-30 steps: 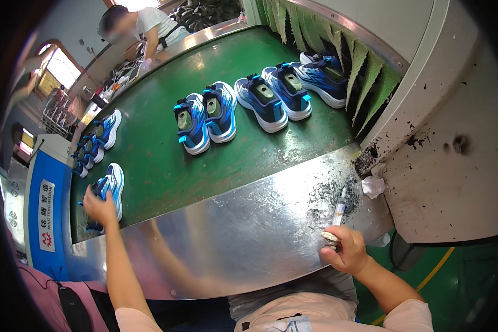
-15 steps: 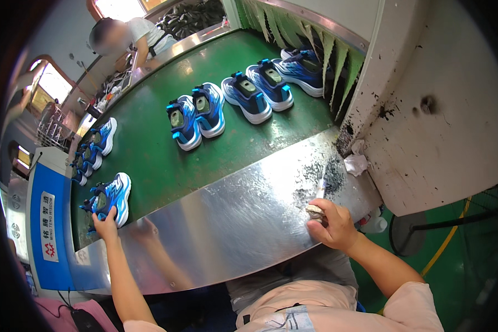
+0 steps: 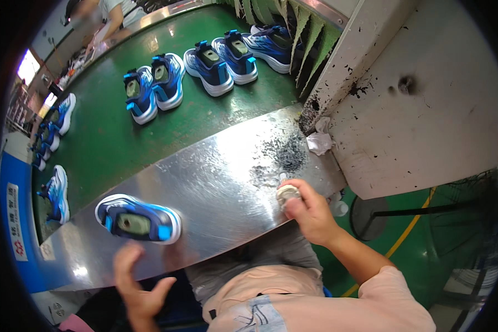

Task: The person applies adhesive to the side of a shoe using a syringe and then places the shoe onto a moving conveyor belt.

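Observation:
A blue and white sneaker (image 3: 106, 213) lies on the metal ledge (image 3: 221, 191) with its opening up and a green shoe last inside. Just below it, apart from the shoe, my left hand (image 3: 141, 290) is open and slightly blurred, thumb and fingers spread. Over the right part of the ledge my right hand (image 3: 312, 218) is closed around a small beige, wad-like thing (image 3: 287, 193) with a slim whitish tip. I cannot make out its kind. Black smears (image 3: 286, 152) mark the metal beyond that hand.
Several matching sneakers (image 3: 167, 83) stand on the green conveyor belt (image 3: 116, 149), some near a fringed green curtain (image 3: 315, 52). Another sneaker (image 3: 57, 193) is at the left. A crumpled white paper (image 3: 319, 143) sits beside the pale panel (image 3: 426, 122). A person (image 3: 108, 19) works across the belt.
My left hand has let go of a sneaker and drawn back toward me; a sneaker now lies on the metal ledge. The view has shifted, and my right hand still grips the beige thing.

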The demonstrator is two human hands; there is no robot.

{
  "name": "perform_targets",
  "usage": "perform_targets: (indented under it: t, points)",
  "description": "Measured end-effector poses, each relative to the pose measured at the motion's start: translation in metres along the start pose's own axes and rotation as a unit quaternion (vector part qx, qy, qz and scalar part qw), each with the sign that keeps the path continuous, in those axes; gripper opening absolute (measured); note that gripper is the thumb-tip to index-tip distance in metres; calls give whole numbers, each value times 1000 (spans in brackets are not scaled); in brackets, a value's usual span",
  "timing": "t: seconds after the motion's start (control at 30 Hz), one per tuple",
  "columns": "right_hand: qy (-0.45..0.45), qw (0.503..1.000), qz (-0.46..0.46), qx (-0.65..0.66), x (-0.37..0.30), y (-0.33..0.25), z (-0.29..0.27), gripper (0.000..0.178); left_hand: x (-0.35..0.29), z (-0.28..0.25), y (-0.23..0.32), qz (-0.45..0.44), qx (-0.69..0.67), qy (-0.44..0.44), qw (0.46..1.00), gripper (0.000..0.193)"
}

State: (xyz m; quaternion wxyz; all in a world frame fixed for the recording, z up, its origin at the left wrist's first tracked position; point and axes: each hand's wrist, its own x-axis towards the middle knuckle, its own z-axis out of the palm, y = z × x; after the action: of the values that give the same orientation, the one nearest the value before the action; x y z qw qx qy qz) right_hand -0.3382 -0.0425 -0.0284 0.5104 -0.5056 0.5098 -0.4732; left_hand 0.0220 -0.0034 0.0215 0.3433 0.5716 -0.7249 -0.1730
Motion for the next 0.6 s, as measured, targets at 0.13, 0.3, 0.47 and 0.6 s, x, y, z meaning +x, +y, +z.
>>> perform_targets:
  t: [0.13,0.3,0.47,0.6]
  points:
    - [24,943,48,327,-4,-27,-36,43,92,-50,19,131,202,-88,967,86]
    - [82,882,125,448,29,-13,-64,38,142,-9,-14,56,59,-242,967,68]
    - [91,923,124,352,24,-29,-52,38,95,4,4,200,86,-153,964,59]
    - [67,992,96,49,17,-22,-26,30,47,7,30,195,111,-118,967,46]
